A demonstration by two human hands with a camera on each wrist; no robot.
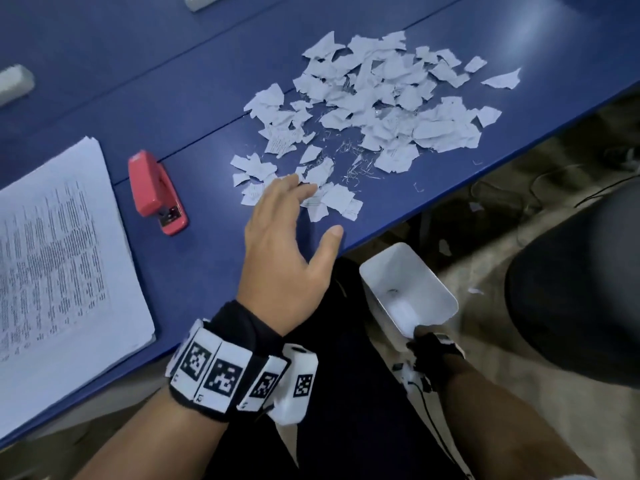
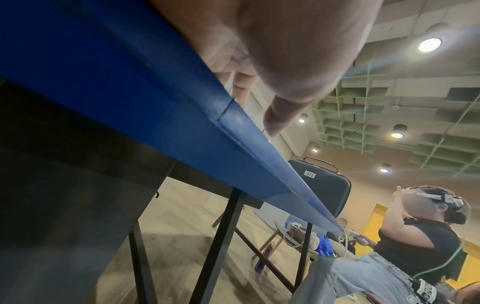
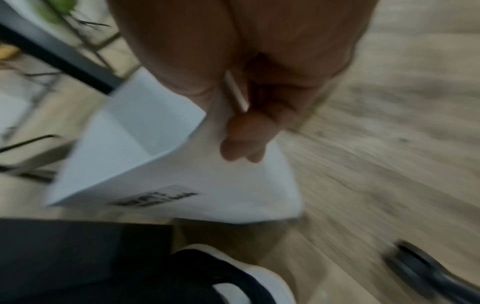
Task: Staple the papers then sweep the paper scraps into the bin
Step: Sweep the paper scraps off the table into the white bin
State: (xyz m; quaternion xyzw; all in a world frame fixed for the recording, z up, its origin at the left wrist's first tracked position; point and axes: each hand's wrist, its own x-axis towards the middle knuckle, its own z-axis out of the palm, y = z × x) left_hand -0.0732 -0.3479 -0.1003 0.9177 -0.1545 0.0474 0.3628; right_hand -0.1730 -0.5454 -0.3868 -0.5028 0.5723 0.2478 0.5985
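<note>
Torn white paper scraps [image 1: 374,109] lie spread over the blue table [image 1: 194,98], mixed with loose staples. My left hand [image 1: 287,237] lies flat with straight fingers at the near edge of the pile, fingertips touching the nearest scraps, thumb out over the table edge. Below the edge, my right hand [image 3: 249,127] grips the rim of a white bin [image 1: 408,289], its mouth tilted up toward the table. A red stapler [image 1: 156,192] lies left of my hand, beside a printed paper stack [image 1: 59,251]. The right wrist view is blurred.
The table edge [image 2: 233,144] runs diagonally past my left thumb. A dark round chair seat [image 1: 581,296] sits at the right. Grey blocks [image 1: 14,83] lie at the table's far left. Another person [image 2: 420,236] sits beyond the table. Cables lie on the floor.
</note>
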